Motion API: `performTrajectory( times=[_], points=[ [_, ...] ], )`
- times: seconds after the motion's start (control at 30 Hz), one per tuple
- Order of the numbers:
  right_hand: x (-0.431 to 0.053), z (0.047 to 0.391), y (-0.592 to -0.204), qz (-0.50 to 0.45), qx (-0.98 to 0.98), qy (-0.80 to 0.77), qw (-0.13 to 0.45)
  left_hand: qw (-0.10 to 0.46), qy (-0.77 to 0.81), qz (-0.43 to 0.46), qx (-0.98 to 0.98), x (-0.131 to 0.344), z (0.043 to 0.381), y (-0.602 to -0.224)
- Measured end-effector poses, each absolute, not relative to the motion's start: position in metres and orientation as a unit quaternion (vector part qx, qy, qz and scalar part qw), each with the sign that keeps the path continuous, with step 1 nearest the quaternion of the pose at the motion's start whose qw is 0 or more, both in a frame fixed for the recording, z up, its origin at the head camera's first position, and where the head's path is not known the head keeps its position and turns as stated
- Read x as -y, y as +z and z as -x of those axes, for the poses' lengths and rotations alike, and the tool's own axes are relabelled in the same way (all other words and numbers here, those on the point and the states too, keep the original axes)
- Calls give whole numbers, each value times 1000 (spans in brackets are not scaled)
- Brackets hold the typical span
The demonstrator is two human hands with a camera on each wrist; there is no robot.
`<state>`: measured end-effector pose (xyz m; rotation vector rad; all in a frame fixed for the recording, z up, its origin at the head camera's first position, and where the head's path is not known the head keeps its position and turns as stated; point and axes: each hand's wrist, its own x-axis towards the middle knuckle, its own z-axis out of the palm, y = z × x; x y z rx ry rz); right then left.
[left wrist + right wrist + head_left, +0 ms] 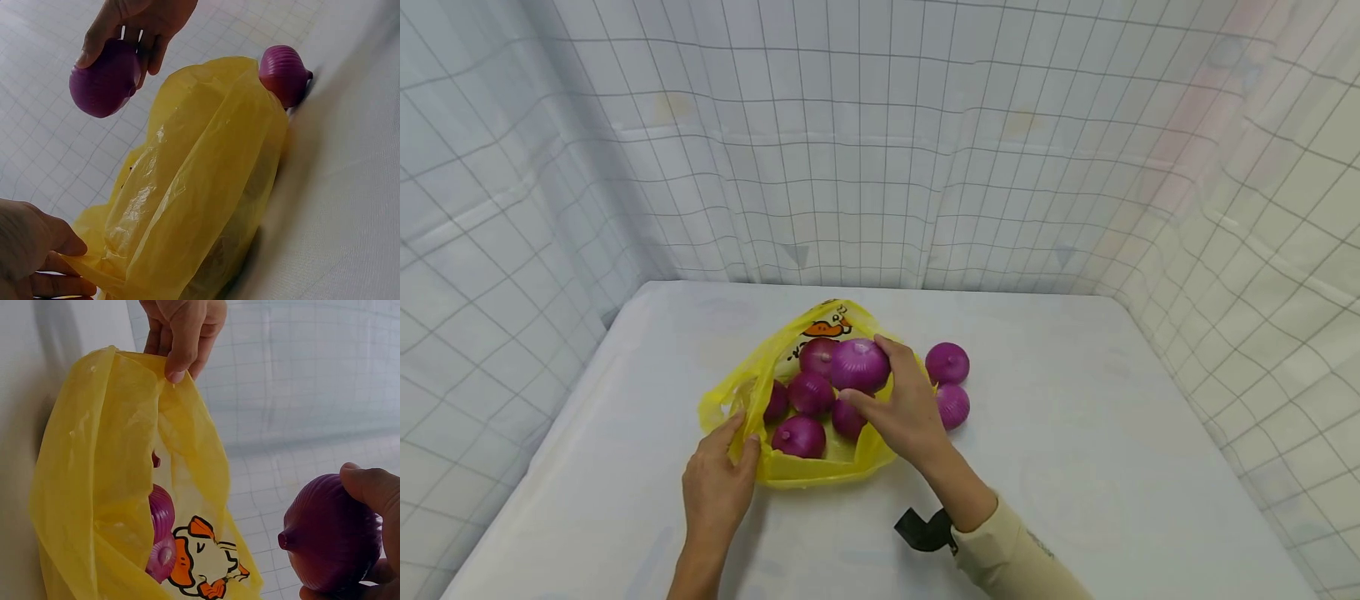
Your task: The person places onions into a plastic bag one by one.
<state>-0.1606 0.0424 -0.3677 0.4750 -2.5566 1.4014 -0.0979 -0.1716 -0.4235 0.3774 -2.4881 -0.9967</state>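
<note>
Onion (860, 365) is in my right hand (910, 412), gripped between thumb and fingers, above the yellow bag's (808, 473) mouth. My left hand (718, 475) pinches the bag's rim. More onions (799, 437) inside; two loose onions (947, 364) beside it on the white table (1075, 433).

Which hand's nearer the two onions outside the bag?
Right. Right hand, holding another onion, is left of the outside onions; left hand, farther, pinches the bag at its left edge.

Bag (820, 472): yellow, printed, mouth open, inner onions (799, 437), edge in left grip (721, 475). Onion (860, 365): purple, round, in right grip (906, 410). Loose onions (947, 364), two: beside bag.
</note>
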Motion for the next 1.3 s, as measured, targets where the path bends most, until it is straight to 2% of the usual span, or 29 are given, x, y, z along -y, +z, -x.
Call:
performTrajectory(
  times=[0.27, 0.73, 1.0, 1.3],
  points=[
    [-22, 169, -376, -163, 870, 461, 58, 231, -359, -131, 895, 173, 98, -426],
    [-10, 188, -395, -155, 891, 423, 55, 237, -354, -128, 896, 172, 98, -425],
    [-7, 199, -403, -123, 904, 407, 30, 244, -351, -124, 896, 173, 98, -426],
    [-5, 206, -411, -106, 911, 397, 18, 229, -356, -130, 896, 174, 97, -426]
  ],
)
